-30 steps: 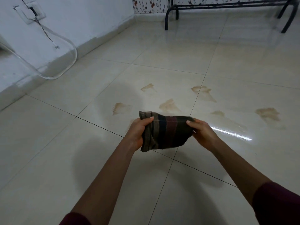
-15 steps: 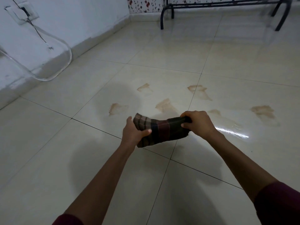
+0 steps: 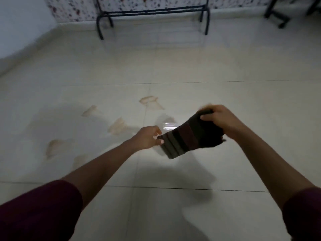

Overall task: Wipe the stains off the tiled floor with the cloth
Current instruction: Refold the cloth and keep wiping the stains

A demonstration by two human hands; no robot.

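Note:
A dark striped cloth, folded, hangs in the air above the pale tiled floor. My right hand grips its upper right end. My left hand pinches its lower left corner with thumb and fingers. Several light brown stains lie on the tiles to the left: one stain by a grout line, another stain just beyond my left hand, a third stain further left. The frame is blurred by motion.
A black metal rack stands against the speckled back wall. The base of a wheeled chair sits at the top right. A white wall runs along the left. A bright glare spot shines on the floor by the cloth.
The view has swung to the right, so the stains now lie to the left. The cloth has tilted, my right hand higher and further right, my left hand now only pinching a corner.

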